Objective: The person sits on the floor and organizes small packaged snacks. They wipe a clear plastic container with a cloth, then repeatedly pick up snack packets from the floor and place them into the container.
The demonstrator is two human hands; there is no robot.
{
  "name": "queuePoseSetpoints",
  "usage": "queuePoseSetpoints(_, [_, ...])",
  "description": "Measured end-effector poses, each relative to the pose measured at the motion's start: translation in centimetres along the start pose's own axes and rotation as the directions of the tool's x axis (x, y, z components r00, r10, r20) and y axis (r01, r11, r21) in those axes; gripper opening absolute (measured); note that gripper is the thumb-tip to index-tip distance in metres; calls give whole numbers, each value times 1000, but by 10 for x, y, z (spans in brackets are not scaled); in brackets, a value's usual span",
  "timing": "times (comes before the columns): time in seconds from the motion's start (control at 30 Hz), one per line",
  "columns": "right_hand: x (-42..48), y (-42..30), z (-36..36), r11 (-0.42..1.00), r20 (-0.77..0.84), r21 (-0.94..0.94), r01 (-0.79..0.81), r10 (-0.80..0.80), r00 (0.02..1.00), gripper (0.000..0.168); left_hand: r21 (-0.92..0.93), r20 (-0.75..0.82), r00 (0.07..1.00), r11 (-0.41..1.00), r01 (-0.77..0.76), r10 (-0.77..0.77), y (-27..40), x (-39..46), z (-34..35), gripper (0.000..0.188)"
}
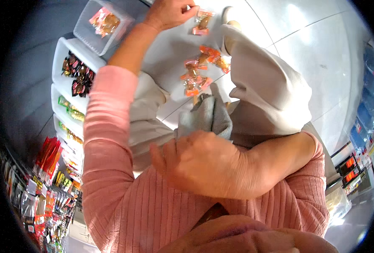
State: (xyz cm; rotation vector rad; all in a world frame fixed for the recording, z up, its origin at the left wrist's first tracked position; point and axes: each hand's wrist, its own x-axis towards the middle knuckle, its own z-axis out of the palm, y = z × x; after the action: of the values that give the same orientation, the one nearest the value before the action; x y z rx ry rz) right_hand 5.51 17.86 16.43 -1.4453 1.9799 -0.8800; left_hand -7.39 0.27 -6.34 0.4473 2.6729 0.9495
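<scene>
My left hand [172, 12] reaches out at the top of the view, its thumb and forefinger bent close together beside a clear-and-orange wrapped snack packet [203, 22] on the floor. Whether they touch or pinch it cannot be told. My right hand [202, 161], blurred, is in front of my chest, back of the hand up, fingers partly spread. It overlaps the lower edge of a crumpled grey cloth [220, 118]; its palm is hidden. Several similar wrapped packets [191, 77] lie in a loose group on the floor between my legs.
At the upper left, a clear plastic bin [88, 34] holds pink-and-clear packets. Next to it, a white bin [58, 60] holds dark packets, with bins of green-wrapped ones below. Crowded packaged goods [41, 202] fill the lower left. Blue plastic-wrapped items [368, 104] stand at the right edge.
</scene>
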Motion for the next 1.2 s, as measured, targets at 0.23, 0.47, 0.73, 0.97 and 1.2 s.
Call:
queuePoseSetpoints(0.23, [-7, 14, -13, 984, -1, -47, -170, 171, 985, 12, -170, -40, 756, 750, 639, -653, -95, 10, 211, 68])
queuePoseSetpoints(0.47, [-13, 37, -21, 966, 160, -98, -238, 252, 955, 30, -250, -179, 617, 642, 725, -766, -89, 9, 248, 32])
queuePoseSetpoints(0.73, [-15, 35, -24, 967, 103, -104, -233, 244, 964, 34, -478, 370, 780, 616, 626, -505, -67, -9, 198, 28])
queuePoseSetpoints(0.97, [-21, 22, -18, 969, 61, -124, -215, 224, 973, 29, -531, 675, 716, 555, 640, -178, -93, -126, 232, 73])
queuePoseSetpoints(1.2, [-15, 28, -16, 965, 116, -186, -185, 208, 971, 26, 184, 213, 714, 745, 642, -667, -27, -155, 249, 72])
